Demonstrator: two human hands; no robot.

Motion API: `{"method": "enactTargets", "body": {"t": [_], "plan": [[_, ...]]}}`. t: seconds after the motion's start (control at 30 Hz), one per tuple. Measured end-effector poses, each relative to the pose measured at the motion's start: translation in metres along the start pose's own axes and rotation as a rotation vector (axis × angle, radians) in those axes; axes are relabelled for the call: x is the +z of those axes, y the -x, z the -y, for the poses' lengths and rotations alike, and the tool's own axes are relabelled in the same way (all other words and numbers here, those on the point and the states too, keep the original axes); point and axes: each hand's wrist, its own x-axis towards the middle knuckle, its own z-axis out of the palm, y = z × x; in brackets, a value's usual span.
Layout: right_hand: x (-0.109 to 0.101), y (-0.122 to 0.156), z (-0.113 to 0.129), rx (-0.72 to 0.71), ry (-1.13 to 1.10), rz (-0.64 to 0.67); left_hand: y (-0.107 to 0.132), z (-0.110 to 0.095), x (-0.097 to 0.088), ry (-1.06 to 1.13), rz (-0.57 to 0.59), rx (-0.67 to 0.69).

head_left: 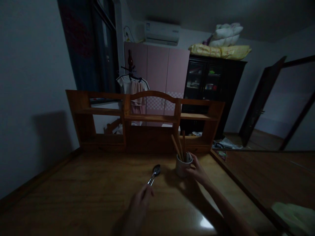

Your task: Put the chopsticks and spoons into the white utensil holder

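Note:
My left hand (139,204) is closed on the handle of a metal spoon (154,173), whose bowl points away from me over the wooden desk (81,193). My right hand (199,171) is wrapped round the side of a small white cup (182,165) standing on the desk. Several wooden chopsticks (179,146) stick up out of the cup. The spoon's bowl is a short way left of the cup and apart from it.
A wooden shelf unit (145,116) stands along the desk's back edge. Beyond are a pink wardrobe (159,70), a dark cabinet (211,85) with bedding on top, hanging clothes, and an open door at right. The room is dim.

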Motion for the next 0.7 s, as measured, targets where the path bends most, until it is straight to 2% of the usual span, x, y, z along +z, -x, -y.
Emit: {"method": "enactTargets", "body": {"t": [0.03,0.07,0.23,0.4,0.57,0.7], "plan": [[0.003,0.002,0.000,-0.005,0.010,-0.033,-0.010,-0.004,-0.005,-0.249,-0.029,0.102],[0.007,0.004,-0.001,-0.010,0.022,-0.068,-0.021,-0.007,-0.010,-0.342,-0.045,0.132],[0.021,0.009,0.001,-0.041,0.073,-0.205,-0.066,-0.007,-0.027,-0.548,-0.041,0.204],[0.028,0.009,0.001,-0.072,0.105,-0.278,-0.093,0.006,-0.027,-0.637,0.028,0.172],[0.028,0.008,0.003,-0.080,0.147,-0.332,-0.103,0.009,-0.021,-0.629,0.041,0.154],[0.019,0.018,0.028,-0.108,0.215,-0.492,-0.098,-0.002,-0.022,-0.573,0.021,0.183]]}}
